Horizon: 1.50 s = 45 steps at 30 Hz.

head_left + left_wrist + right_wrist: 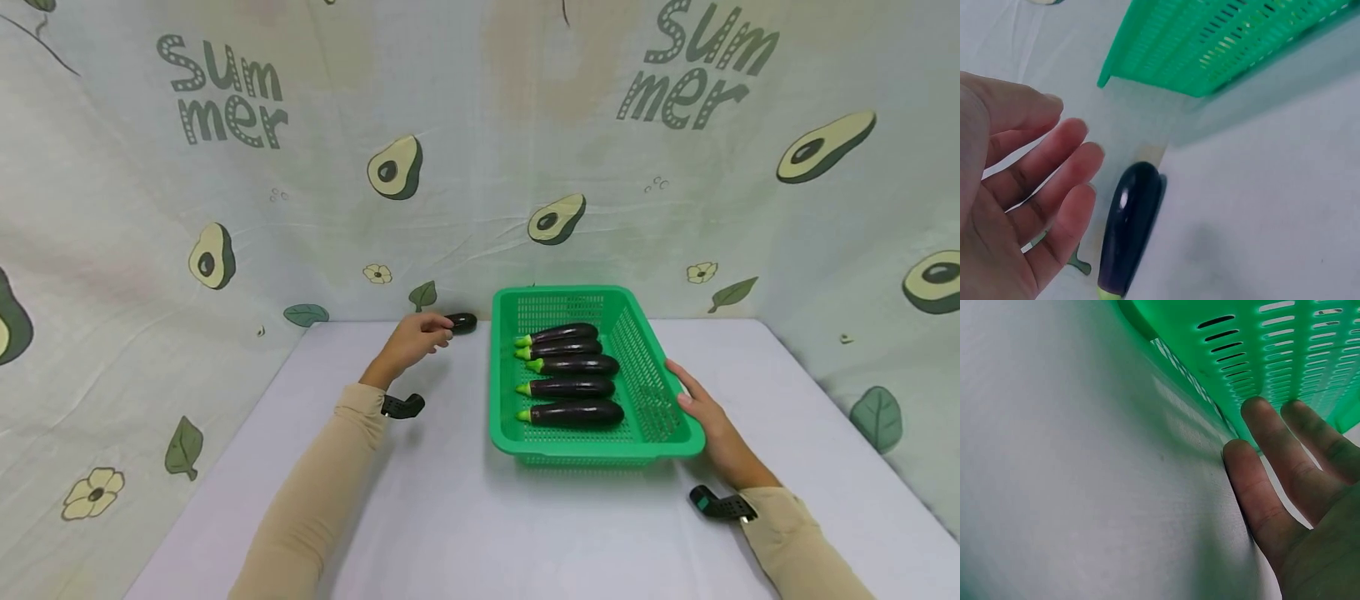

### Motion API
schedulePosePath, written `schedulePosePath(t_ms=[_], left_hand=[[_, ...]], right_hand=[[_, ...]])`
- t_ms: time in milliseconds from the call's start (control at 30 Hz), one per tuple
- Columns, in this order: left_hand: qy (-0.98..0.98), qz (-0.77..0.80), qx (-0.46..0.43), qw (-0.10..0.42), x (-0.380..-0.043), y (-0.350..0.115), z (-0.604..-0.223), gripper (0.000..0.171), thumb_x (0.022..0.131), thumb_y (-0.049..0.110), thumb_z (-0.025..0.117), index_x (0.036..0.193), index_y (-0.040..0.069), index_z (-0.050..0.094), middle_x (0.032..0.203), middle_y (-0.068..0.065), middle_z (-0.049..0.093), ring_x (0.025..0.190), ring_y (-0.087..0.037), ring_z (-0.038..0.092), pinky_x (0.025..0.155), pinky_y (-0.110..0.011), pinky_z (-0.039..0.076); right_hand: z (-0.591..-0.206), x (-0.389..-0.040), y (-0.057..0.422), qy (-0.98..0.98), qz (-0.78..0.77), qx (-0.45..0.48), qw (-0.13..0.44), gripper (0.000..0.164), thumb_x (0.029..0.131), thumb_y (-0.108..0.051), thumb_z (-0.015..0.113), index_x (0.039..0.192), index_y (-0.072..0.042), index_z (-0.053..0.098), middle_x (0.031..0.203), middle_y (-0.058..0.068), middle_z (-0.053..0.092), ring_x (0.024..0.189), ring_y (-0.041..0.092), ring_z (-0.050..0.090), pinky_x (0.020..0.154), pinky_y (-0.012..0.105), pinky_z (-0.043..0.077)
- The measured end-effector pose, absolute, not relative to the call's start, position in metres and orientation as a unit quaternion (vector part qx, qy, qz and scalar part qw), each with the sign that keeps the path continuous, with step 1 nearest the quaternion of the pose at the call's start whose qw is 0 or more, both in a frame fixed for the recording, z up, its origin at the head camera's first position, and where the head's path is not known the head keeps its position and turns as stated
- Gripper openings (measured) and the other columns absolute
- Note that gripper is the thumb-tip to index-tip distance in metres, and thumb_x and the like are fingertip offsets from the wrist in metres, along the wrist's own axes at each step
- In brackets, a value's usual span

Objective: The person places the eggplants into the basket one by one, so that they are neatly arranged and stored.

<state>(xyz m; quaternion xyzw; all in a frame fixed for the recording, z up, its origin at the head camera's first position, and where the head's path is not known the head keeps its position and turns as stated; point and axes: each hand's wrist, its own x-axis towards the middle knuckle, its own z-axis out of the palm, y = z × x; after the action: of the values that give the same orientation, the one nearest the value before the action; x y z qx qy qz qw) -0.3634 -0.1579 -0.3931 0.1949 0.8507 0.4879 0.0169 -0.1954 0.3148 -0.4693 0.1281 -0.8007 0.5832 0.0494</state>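
Note:
A dark purple eggplant (1129, 228) lies by the table's back edge, left of the green basket (652, 358). My left hand (422, 337) hovers beside this eggplant, overlapping one end of it in the head view. Its fingers are loosely bent, and the left wrist view shows a gap between them and the eggplant. At the basket's right side, my right hand (712, 425) rests with its thumb by the rim. The extended fingers (1263, 494) of that hand touch the slotted outer wall. Several eggplants (573, 387) lie in a row inside the basket, green stem ends to the left.
The white table (450, 517) carries the basket right of its middle. Behind it hangs a pale cloth (465, 108) printed with avocados, leaves and lettering, meeting the table's back edge. Black wrist devices (405, 407) are strapped at both sleeves.

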Motion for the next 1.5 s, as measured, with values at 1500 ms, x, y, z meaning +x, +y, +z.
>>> schedulePosePath(t_ms=[1500], left_hand=[[0.967,0.205,0.088,-0.121,-0.438,-0.162,-0.44,0.051,0.096,0.023,0.066,0.143,0.009,0.054,0.147,-0.018,0.048,0.133,-0.045,0.038,0.1,-0.067,0.035]], right_hand=[[-0.468,-0.198,0.311,-0.788,0.603,0.116,0.046,0.057,0.109,-0.03,0.032,0.163,-0.024,0.016,0.166,0.014,0.008,0.137,0.009,0.021,0.097,0.017,0.026]])
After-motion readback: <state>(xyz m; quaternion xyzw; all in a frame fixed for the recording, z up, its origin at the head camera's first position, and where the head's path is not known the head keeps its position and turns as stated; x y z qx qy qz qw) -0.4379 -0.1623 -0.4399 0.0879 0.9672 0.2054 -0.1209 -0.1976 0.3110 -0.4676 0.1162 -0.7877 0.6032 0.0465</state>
